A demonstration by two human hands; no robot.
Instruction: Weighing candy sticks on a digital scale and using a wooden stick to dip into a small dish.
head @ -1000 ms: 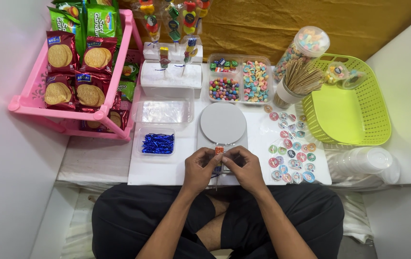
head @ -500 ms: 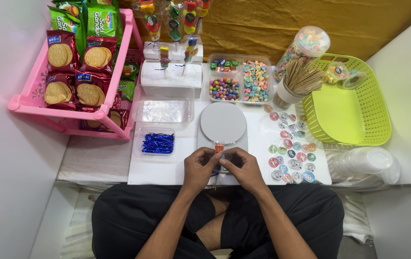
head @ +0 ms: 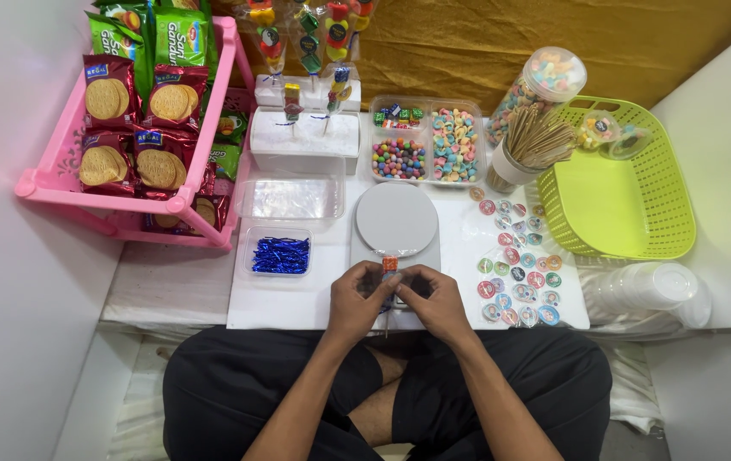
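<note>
My left hand [head: 355, 299] and my right hand [head: 434, 300] meet at the front edge of a low white table [head: 195, 286], just in front of a round grey kitchen scale [head: 397, 220]. Between the fingertips of both hands is a thin wooden stick with a small orange and red candy piece [head: 390, 265] on its upper end. The stick's lower end pokes out below my hands. A blue twist tie seems to sit between my fingers, mostly hidden.
A small tray of blue twist ties [head: 280, 254] lies left of the scale. Candy trays [head: 427, 141], a cup of wooden sticks [head: 529, 147], round stickers [head: 519, 271], a green basket [head: 630, 183], a pink snack rack [head: 139, 128], stacked clear cups [head: 647, 290] surround it.
My fingers have shifted slightly around the stick. Everything else stays where it was.
</note>
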